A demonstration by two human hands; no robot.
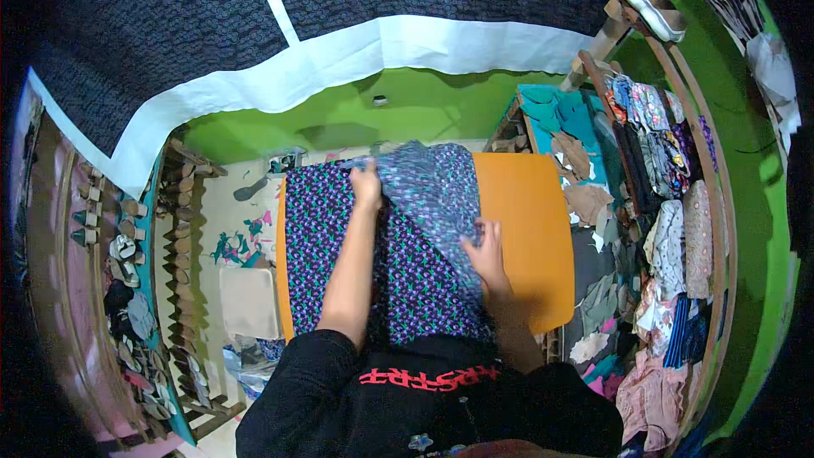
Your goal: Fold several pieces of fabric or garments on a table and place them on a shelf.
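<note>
Floral cloth point(331, 237) x1 on 1 tbl point(530, 246), w/ 2 hands point(367, 187) over.

Wide fisheye view, head-high, downward.

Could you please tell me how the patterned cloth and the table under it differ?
The cloth is dark with a small purple and green print, while the table is plain orange. Part of the cloth is turned over, showing a paler side, while the table's top lies flat. Both are in front of the person.
</note>
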